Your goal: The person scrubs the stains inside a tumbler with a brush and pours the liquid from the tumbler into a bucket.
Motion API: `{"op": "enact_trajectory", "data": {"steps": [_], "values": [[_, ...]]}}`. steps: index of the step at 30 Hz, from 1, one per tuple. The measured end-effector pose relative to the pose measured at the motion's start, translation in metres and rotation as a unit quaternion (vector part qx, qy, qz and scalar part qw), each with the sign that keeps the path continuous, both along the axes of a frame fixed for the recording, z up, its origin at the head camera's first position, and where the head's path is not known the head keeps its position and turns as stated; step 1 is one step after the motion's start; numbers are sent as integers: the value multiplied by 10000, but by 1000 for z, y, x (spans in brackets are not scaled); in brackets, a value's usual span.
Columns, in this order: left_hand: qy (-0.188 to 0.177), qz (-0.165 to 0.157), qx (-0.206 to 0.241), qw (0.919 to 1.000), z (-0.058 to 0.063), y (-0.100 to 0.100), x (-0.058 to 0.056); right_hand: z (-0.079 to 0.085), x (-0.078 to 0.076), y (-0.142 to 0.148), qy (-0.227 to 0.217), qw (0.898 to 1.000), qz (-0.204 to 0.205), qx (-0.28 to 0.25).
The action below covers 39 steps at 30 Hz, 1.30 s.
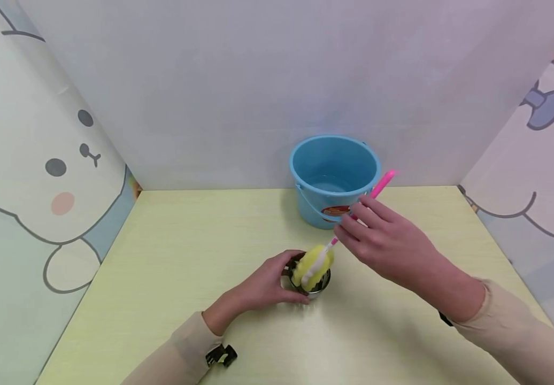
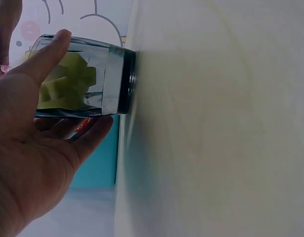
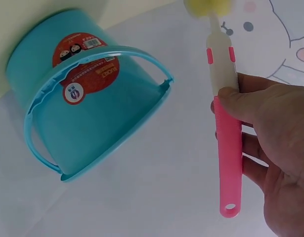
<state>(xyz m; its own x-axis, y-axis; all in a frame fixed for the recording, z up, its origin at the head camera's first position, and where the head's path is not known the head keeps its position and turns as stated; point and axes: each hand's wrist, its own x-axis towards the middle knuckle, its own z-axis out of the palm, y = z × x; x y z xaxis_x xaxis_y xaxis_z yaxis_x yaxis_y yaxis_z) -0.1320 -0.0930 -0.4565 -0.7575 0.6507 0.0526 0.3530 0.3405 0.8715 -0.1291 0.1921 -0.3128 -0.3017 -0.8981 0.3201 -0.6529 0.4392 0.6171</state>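
Observation:
A clear drinking glass [image 2: 109, 81] stands upright on the table, and my left hand [image 1: 269, 283] grips it with thumb and fingers on opposite sides. In my right hand [image 1: 385, 243] is a sponge bottle brush with a pink and white handle [image 3: 230, 153], held between thumb and fingers. The handle slants up to the right in the head view. Its yellow and white sponge head [image 1: 316, 266] sits at the glass's mouth, and the left wrist view shows yellow sponge [image 2: 70, 81] inside the glass.
A blue bucket [image 1: 306, 206] with a red label and a lowered handle stands behind the glass, close to the back wall [image 1: 258, 96]. Pale yellow wood-look table [image 1: 200, 230] lies under everything. Cartoon-printed panels [image 1: 27, 133] rise at both sides.

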Motion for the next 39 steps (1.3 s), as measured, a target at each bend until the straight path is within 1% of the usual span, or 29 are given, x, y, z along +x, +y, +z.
{"op": "enact_trajectory", "data": {"steps": [4, 9, 15, 25, 32, 39], "values": [[-13, 19, 12, 10000, -1, 0, 0, -1, 0, -7, 133, 9996, 108, 239], [6, 26, 40, 10000, -1, 1, 0, -7, 0, -17, 273, 9982, 261, 471], [-56, -30, 132, 9999, -2, 2, -1, -13, -1, -26, 387, 9965, 420, 612], [70, -80, 110, 9999, -4, 0, -1, -10, -1, -32, 408, 9930, 555, 955], [47, -88, 55, 9999, -4, 0, -1, -8, -2, -36, 496, 9904, 669, 1104], [102, -80, 29, 9999, -3, 0, -1, -5, -1, -37, 567, 9889, 633, 1220]]}}
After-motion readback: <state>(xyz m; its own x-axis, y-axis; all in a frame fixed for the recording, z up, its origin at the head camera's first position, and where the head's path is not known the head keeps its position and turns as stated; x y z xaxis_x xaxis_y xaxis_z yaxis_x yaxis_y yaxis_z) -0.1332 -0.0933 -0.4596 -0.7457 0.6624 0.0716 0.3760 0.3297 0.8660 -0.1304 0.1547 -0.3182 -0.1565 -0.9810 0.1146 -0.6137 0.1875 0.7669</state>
